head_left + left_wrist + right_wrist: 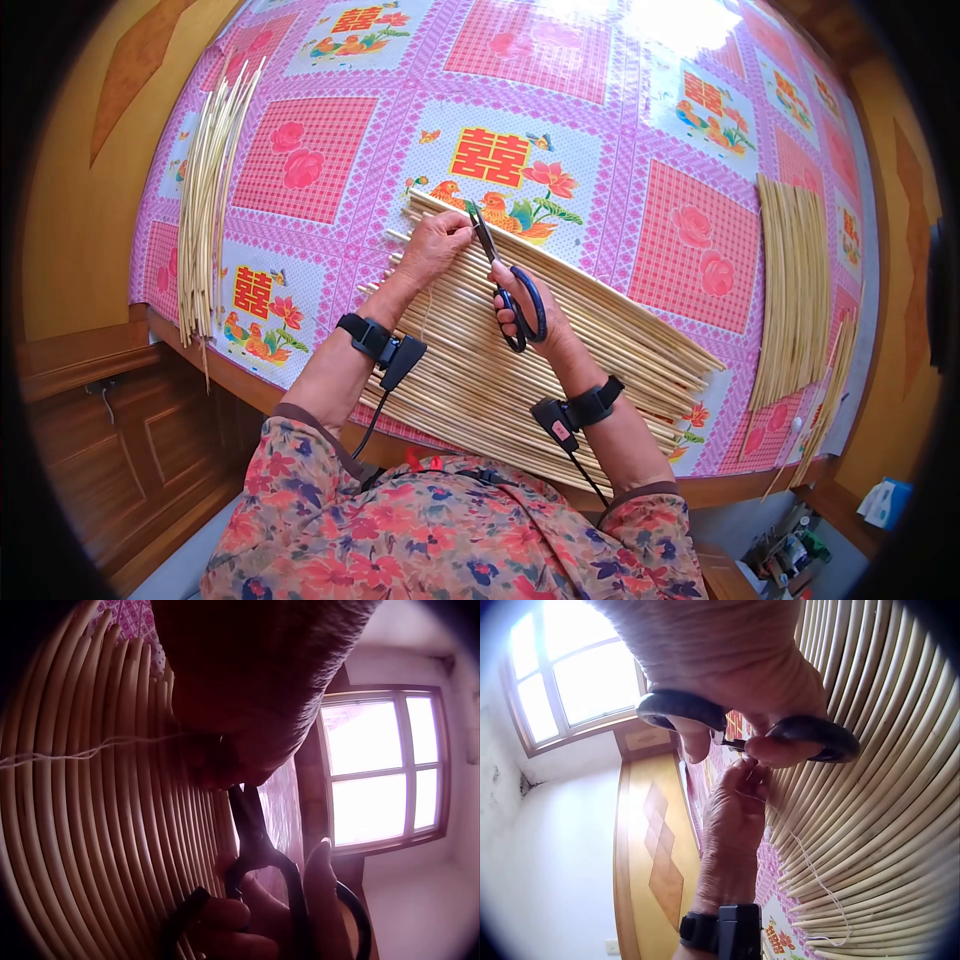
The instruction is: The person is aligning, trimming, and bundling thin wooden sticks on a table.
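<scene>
My right hand (530,308) grips dark-handled scissors (523,290), with fingers through the loops and the blades pointing at my other hand. Just beyond the blade tips, my left hand (437,247) pinches a thin white string (90,752) at the far edge of a mat of pale round sticks (500,360). From the left fingertips the string trails across the sticks, as the right wrist view also shows. The sticks lie side by side in front of my body. In the left wrist view the scissors' blades (247,814) reach right up to the left fingertips, which partly hide the string's end.
A patterned pink tablecloth (400,130) covers the table. Loose thin sticks (212,190) lie at the left, a flat bundle of sticks (793,290) at the right, with several more (828,395) by the right edge. Wrist-camera cables (372,425) hang toward my body.
</scene>
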A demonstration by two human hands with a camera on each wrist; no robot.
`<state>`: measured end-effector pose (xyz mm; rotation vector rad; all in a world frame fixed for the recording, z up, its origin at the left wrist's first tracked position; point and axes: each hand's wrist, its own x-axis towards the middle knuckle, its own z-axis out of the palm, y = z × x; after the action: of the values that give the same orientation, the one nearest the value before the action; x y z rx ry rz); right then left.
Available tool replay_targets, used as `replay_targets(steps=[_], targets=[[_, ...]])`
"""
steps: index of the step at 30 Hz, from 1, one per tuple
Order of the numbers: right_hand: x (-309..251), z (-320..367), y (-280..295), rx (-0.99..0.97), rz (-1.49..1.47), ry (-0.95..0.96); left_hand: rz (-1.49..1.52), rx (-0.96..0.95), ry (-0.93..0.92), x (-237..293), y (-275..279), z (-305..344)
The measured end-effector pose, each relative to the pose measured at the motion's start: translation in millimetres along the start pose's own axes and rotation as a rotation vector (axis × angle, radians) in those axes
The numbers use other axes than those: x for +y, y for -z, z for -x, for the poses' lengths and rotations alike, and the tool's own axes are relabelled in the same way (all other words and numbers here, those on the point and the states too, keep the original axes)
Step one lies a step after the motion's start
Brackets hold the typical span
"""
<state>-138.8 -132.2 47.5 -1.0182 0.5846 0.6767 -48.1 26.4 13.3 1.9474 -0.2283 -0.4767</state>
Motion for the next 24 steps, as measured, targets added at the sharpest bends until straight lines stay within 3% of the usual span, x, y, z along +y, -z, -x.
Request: replay_targets(steps=[7, 24], targets=[[-0.7, 1.8, 0.1, -0.022, -0.092, -0.033, 0.021, -0.01, 0.039, -2.4, -0.3, -0.7], [-11.6, -2.3, -2.7, 0.083, 0.114, -0.053, 0.048, 0.029, 0.0, -4.7, -0.8, -1.1]])
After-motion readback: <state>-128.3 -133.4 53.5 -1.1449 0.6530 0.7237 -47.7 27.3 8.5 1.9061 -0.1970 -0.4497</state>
